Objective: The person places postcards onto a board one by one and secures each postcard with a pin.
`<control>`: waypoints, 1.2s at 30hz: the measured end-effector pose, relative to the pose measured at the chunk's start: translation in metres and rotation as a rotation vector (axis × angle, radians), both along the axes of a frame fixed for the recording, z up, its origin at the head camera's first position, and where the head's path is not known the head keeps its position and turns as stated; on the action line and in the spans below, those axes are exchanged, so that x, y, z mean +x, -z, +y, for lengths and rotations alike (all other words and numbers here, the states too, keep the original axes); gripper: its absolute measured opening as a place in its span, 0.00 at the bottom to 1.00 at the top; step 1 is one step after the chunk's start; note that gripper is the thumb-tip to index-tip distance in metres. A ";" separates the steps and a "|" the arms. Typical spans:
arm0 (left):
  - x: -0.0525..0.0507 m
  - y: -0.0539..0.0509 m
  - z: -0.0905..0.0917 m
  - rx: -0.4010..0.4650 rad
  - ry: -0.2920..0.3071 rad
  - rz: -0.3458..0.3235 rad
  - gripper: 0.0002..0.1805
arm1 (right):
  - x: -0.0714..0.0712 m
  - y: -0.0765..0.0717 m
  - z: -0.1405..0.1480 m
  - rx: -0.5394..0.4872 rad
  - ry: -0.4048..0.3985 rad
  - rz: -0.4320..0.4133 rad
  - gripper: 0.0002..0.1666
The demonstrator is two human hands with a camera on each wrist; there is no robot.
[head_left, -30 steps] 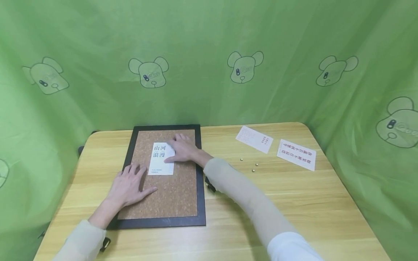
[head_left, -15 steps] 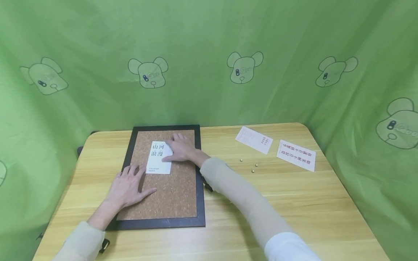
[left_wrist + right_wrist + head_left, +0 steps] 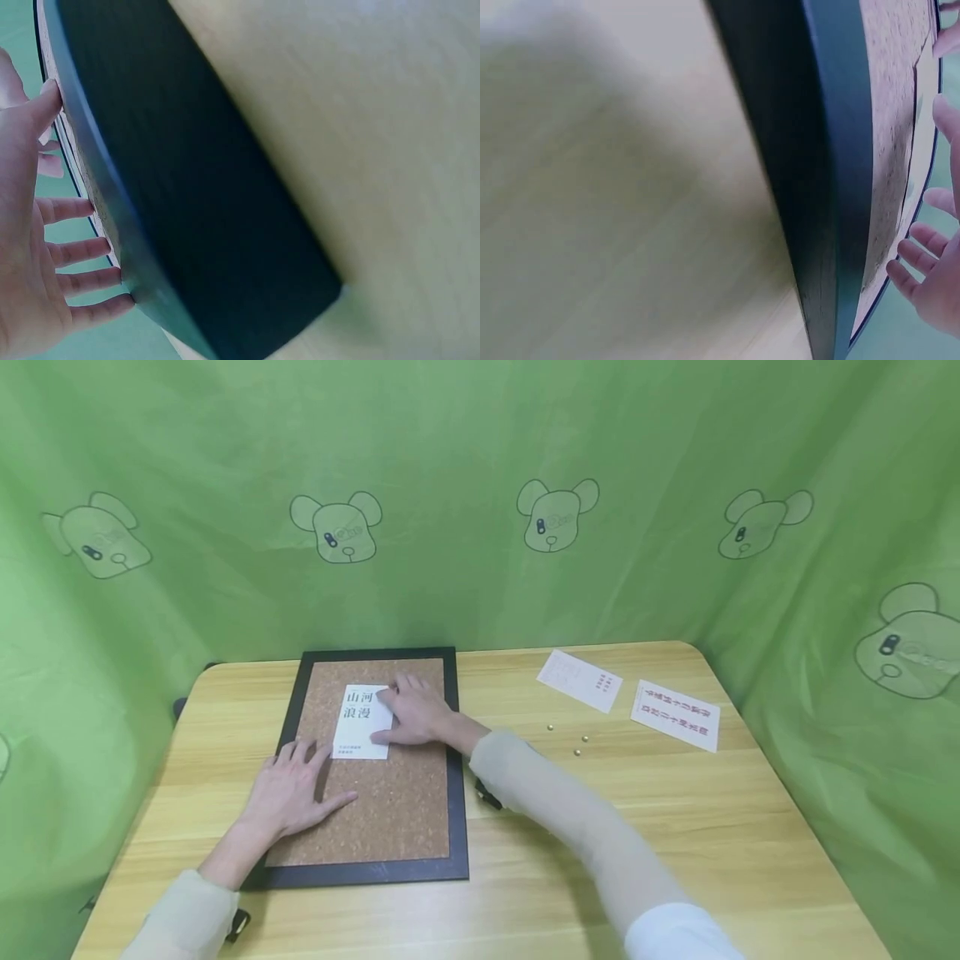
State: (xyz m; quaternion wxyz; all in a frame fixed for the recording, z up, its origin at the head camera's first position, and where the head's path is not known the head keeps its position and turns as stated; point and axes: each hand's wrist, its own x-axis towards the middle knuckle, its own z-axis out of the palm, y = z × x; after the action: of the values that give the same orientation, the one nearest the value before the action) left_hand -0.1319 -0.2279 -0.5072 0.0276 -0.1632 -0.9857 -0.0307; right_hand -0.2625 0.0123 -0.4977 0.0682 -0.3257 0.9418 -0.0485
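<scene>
Surface (image 3: 720,827) with black-framed cork board (image 3: 405,810) lying at its left. Left hand (image 3: 288,789), fingers apart, across the board's left edge; right hand (image 3: 416,712), fingers also apart, at the right edge of a white card (image 3: 360,728) on the board's upper half. Presumably light, bendable and easily creased; best taken by opposite edges. At right, two loose cards (image 3: 675,715), then three tiny studs (image 3: 585,739).

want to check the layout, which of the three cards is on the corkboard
The dark-lettered card, partly covered by the right hand. It alone lies on the corkboard; the left red-lettered card and right red-lettered card are on the table.
</scene>
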 end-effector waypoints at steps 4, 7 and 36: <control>0.000 0.000 0.000 0.000 0.001 0.003 0.54 | 0.008 0.000 0.000 0.032 -0.016 0.006 0.53; 0.000 0.001 0.000 0.002 0.003 0.006 0.54 | 0.014 0.000 0.000 0.044 -0.035 0.008 0.53; 0.003 0.002 0.000 0.025 0.000 0.022 0.53 | 0.016 0.000 -0.008 0.104 -0.073 0.005 0.47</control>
State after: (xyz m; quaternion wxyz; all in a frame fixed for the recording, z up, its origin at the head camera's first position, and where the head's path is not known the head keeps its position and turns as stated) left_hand -0.1288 -0.2284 -0.5094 0.0407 -0.1631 -0.9849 -0.0412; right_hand -0.2468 0.0046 -0.4981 0.0843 -0.3561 0.9306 0.0039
